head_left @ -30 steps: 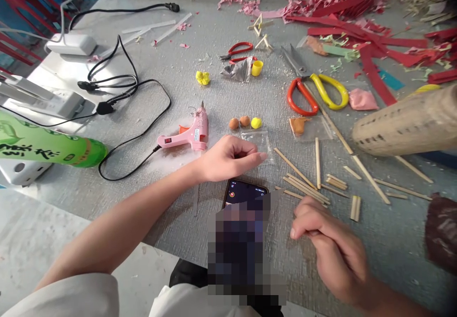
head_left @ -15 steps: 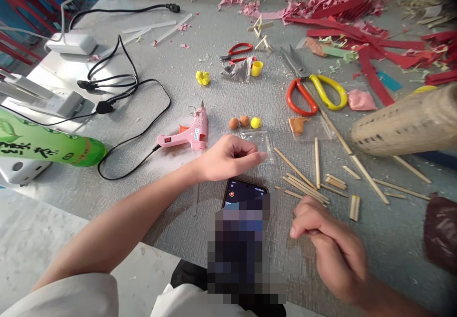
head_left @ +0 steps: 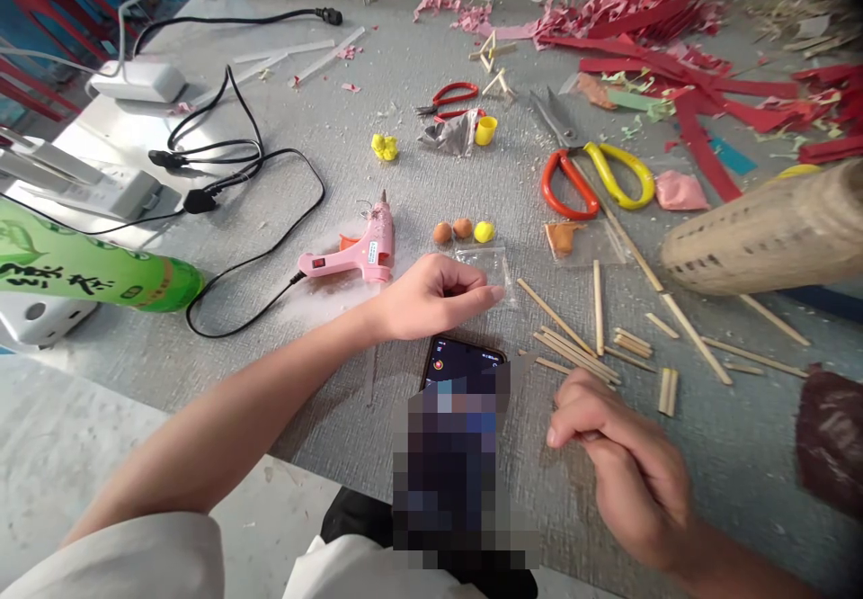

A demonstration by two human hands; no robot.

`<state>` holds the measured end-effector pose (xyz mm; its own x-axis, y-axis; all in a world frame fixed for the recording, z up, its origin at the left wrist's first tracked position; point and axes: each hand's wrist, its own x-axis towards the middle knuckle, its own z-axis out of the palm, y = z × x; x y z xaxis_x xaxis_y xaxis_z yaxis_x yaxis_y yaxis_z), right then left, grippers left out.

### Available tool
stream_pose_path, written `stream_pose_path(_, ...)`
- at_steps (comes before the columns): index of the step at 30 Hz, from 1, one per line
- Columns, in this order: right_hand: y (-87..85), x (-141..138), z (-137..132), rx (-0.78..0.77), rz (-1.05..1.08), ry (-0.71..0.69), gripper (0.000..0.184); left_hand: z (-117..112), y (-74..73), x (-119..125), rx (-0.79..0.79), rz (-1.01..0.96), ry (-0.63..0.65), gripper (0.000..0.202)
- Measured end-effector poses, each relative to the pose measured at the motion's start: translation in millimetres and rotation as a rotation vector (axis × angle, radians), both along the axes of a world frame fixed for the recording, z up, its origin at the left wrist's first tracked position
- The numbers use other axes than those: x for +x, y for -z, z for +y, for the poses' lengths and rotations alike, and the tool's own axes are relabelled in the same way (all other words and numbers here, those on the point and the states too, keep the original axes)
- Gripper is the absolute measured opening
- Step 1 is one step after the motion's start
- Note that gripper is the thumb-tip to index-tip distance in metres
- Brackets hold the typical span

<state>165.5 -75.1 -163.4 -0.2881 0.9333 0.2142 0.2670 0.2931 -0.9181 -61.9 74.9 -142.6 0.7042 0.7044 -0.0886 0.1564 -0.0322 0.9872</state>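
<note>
My left hand (head_left: 431, 298) rests on the grey table with its fingers curled loosely, the fingertips on a small clear plastic bag (head_left: 486, 268). Just beyond it lie three small clay balls (head_left: 462, 231), two orange and one yellow. My right hand (head_left: 624, 464) lies near the table's front edge with the fingers closed in a pinch; what it holds is hidden. Several thin wooden sticks (head_left: 580, 347) are scattered beside and beyond it. A phone (head_left: 464, 365) lies between my hands, its lower part blurred.
A pink glue gun (head_left: 357, 253) with a black cord lies left of my left hand. Red and yellow scissors (head_left: 593, 176), red pliers (head_left: 450, 97), red paper scraps (head_left: 674, 50), a rolled bamboo mat (head_left: 761, 230), a green bottle (head_left: 87, 275) and power strips (head_left: 135, 82) surround them.
</note>
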Motion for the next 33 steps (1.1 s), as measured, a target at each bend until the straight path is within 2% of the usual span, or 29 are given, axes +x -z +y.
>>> stream_pose_path(33, -2.2, -1.4, 2.5, 0.011, -0.014, -0.012, 0.025, -0.8, -1.2, -1.2, -0.005, 0.01, 0.002, 0.049)
